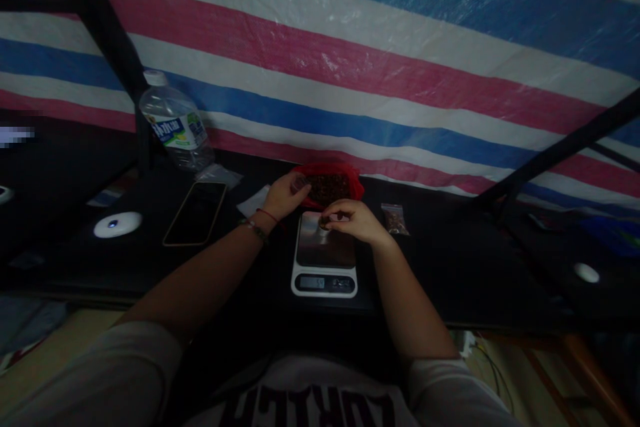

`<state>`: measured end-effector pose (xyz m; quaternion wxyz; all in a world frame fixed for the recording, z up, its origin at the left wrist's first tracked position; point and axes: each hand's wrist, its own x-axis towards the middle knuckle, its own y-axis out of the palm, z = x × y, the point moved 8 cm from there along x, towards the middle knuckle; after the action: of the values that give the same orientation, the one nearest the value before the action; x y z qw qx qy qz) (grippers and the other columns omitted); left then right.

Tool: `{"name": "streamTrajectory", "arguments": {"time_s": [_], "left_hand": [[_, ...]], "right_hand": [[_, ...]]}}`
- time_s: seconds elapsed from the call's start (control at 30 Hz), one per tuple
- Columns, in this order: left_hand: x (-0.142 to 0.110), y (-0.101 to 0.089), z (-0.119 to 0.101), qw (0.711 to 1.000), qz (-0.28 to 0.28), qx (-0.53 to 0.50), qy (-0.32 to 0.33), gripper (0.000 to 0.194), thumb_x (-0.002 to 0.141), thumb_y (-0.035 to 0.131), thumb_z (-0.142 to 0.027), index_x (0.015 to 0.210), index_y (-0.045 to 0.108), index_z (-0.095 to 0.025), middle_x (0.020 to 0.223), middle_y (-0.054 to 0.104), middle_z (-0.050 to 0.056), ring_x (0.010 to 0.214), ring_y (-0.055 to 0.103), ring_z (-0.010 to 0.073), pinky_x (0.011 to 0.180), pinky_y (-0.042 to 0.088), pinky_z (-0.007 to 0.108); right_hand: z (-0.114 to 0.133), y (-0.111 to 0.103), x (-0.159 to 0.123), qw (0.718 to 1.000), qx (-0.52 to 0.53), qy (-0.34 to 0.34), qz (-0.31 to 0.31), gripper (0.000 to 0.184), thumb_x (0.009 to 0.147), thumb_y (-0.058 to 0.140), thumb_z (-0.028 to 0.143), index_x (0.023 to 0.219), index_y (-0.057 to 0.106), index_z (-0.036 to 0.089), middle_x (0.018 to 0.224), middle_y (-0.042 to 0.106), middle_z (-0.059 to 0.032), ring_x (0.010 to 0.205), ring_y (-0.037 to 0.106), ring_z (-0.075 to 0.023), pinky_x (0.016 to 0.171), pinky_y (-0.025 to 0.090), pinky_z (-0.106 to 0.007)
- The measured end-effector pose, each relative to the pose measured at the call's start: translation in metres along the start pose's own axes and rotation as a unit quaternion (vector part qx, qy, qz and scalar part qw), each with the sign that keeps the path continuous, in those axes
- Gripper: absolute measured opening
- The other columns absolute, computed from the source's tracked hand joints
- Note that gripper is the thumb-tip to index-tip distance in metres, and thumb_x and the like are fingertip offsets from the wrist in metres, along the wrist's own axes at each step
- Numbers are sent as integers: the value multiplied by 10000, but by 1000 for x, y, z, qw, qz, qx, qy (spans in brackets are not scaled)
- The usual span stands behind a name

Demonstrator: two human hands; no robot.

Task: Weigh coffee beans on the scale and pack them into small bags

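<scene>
My left hand (pixel 286 198) is closed around a small clear cup (pixel 299 182) at the left rim of a red bag (pixel 356 180). Small dark brown pieces (pixel 330 188) fill that bag, which lies open. Over the steel plate of a white digital scale (pixel 325 283), my right hand (pixel 356 219) pinches brown bits between its fingertips. Beneath those fingers a small shiny cup (pixel 323 232) stands on the plate, partly hidden. The scale's display is lit, with digits too dim to read surely. To the right lies a small zip bag (pixel 395 219) of brown pieces.
On the left of the black table (pixel 450 273) are a phone (pixel 196 215), a white oval device (pixel 118 224), a large clear plastic bottle (pixel 175 123) and crumpled clear plastic (pixel 219 175). A striped tarp (pixel 350 73) hangs behind, with dark metal posts at both sides.
</scene>
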<state>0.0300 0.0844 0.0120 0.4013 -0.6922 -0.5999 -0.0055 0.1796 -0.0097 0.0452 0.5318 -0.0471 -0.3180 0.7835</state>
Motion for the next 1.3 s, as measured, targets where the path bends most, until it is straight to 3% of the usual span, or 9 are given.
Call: {"name": "streamTrajectory", "arguments": {"time_s": [0.4, 0.73, 0.93, 1.1, 1.3], "left_hand": [[0, -1, -3, 1000, -6, -1, 8, 266, 827, 553, -397, 960, 632, -181, 921, 676, 48, 824, 626, 196, 777, 492, 326], [0, -1, -3, 1000, -2, 7, 2, 288, 823, 556, -407, 982, 632, -179, 955, 678, 57, 857, 626, 202, 803, 494, 334], [0, -1, -4, 1000, -2, 5, -2, 294, 827, 560, -394, 1010, 632, -176, 974, 680, 62, 886, 628, 208, 826, 493, 337], [0, 0, -3, 1000, 4, 11, -7, 308, 823, 559, -397, 1019, 632, -173, 984, 681, 70, 891, 626, 217, 819, 497, 350], [0, 0, -3, 1000, 1, 8, 1, 290, 824, 557, -400, 991, 631, -175, 948, 678, 60, 848, 623, 203, 790, 494, 334]], "right_hand": [[-14, -6, -1, 1000, -5, -8, -28, 97, 799, 667, 245, 858, 732, 203, 864, 709, -46, 796, 647, -164, 686, 484, -272], [-12, -12, -2, 999, 1, -27, -36, 114, 828, 648, 276, 867, 722, 198, 853, 690, -45, 802, 638, -157, 714, 486, -276], [-16, -7, -2, 1000, 2, -21, 3, 117, 811, 668, 288, 860, 720, 196, 850, 672, -43, 797, 634, -159, 716, 487, -281], [-16, -16, -3, 999, 3, -17, -35, 149, 846, 624, 307, 891, 718, 201, 875, 682, -46, 831, 633, -163, 746, 485, -290], [-24, -12, -3, 1000, 3, -1, -28, 189, 833, 646, 335, 938, 721, 197, 901, 685, -56, 839, 640, -168, 742, 488, -293]]}}
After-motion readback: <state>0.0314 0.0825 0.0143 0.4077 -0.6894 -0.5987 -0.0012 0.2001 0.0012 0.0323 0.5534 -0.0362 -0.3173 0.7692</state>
